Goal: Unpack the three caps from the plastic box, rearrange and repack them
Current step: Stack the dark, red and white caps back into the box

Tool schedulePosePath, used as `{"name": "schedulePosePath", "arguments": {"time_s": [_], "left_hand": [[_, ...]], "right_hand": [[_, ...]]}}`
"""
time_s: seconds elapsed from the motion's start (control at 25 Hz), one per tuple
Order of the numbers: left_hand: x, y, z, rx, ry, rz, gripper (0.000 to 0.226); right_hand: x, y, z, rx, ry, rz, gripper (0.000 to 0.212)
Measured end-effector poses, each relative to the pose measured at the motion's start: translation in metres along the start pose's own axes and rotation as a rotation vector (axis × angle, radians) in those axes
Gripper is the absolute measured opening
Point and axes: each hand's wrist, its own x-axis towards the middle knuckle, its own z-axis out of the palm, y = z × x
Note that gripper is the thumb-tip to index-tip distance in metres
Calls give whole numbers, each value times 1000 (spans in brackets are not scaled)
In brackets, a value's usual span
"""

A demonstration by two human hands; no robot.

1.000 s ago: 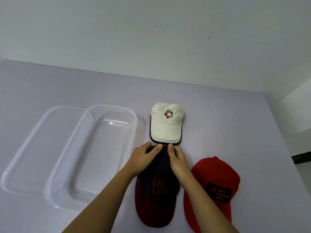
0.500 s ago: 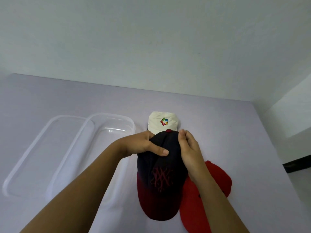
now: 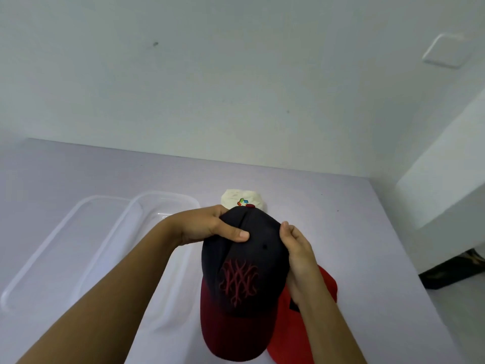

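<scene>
I hold a navy cap (image 3: 241, 274) with a dark red brim and red embroidery up off the table. My left hand (image 3: 207, 227) grips its crown on the left, thumb across the top. My right hand (image 3: 296, 245) grips the crown's right side. A white cap (image 3: 242, 199) with a coloured logo lies on the table behind it, mostly hidden. A red cap (image 3: 325, 285) lies on the table to the right, partly covered by the navy cap and my right arm. The clear plastic box (image 3: 162, 203) stands to the left with nothing in it.
The box's clear lid (image 3: 65, 224) lies flat left of the box. The lilac table (image 3: 341, 219) meets a white wall at the back. Its right edge drops off beside a white block (image 3: 446, 185).
Both hands have lifted the navy cap off the table and brought it up toward me. The view has tilted upward, so the white cap is now mostly hidden behind it.
</scene>
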Motion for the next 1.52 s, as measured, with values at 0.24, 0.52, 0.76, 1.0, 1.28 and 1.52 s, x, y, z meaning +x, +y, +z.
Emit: {"name": "schedulePosePath", "arguments": {"time_s": [0.24, 0.52, 0.76, 1.0, 1.28, 1.52], "left_hand": [[-7, 4, 24, 58, 21, 3, 11], [-24, -11, 30, 199, 265, 80, 71], [-39, -16, 5, 191, 206, 107, 38], [-77, -18, -71, 295, 262, 84, 31], [-106, -80, -156, 276, 385, 35, 30], [-93, -129, -183, 289, 385, -23, 32]], "right_hand": [[-17, -1, -7, -311, -95, -135, 42], [-16, 6, -12, -10, -89, 42, 43], [-16, 5, 17, 24, -72, 43, 41], [0, 14, 101, 10, -25, 41, 32], [30, 51, 202, -128, 3, 79, 32], [61, 84, 223, -459, 34, 85, 33]]}}
